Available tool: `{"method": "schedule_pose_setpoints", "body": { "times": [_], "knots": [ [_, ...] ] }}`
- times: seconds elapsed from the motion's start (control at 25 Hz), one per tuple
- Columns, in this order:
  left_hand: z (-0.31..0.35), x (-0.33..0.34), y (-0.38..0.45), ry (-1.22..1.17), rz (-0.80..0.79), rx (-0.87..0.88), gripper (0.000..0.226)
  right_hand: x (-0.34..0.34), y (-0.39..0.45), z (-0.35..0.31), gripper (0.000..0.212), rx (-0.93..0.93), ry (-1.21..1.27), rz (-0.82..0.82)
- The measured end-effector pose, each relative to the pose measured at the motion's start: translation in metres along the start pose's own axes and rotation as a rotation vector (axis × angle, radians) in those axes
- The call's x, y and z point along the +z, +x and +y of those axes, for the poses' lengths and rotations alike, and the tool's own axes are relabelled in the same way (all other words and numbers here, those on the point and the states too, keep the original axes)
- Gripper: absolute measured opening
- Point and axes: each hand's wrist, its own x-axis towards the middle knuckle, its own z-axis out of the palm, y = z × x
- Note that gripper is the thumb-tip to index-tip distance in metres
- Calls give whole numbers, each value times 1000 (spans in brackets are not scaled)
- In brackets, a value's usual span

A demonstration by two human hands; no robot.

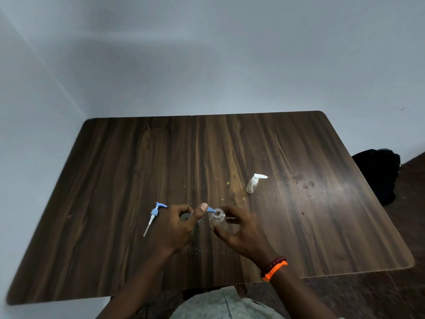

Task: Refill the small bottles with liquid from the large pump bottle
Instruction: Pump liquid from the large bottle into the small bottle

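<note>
The left hand (177, 223) is closed around the top of the big pump bottle (184, 216), its thumb pressing on the blue pump head, whose spout (211, 211) reaches to the open mouth of a small clear bottle (218, 218). The right hand (239, 229) grips that small bottle with curled fingers, holding it tilted just above the table (138, 157) so its neck meets the spout. The big bottle's body is almost wholly hidden under the left hand, so its level cannot be judged. By the look of it the task is midway — this bottle is being filled now, though how much liquid it holds is hard to tell through the blur. Its own blue pump cap (153, 215) probably lies loose to the left, still to be screwed back on. A second small bottle (253, 184) with a white pump lies on its side farther back to the right, capped — whether full or empty I cannot say. No label, brand or writing is legible on anything.
</note>
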Motion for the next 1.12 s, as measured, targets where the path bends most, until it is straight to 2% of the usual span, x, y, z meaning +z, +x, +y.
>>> {"method": "schedule_pose_setpoints", "body": {
  "times": [0.2,0.56,0.8,1.0,1.12],
  "knots": [
    [4,-3,0,-27,-4,16,92,0,0,-2,32,-21,-26,-13],
    [9,0,-3,118,93,41,78,1,1,-4,30,-57,-47,-38],
    [15,-1,-5,135,76,35,96,0,3,-5,26,-50,-1,-8],
    [19,-2,-5,169,85,12,79,3,0,-5,29,-54,-22,-31],
    [23,-4,-4,185,80,-6,96,4,1,-10,27,-41,40,4]
  ]
}}
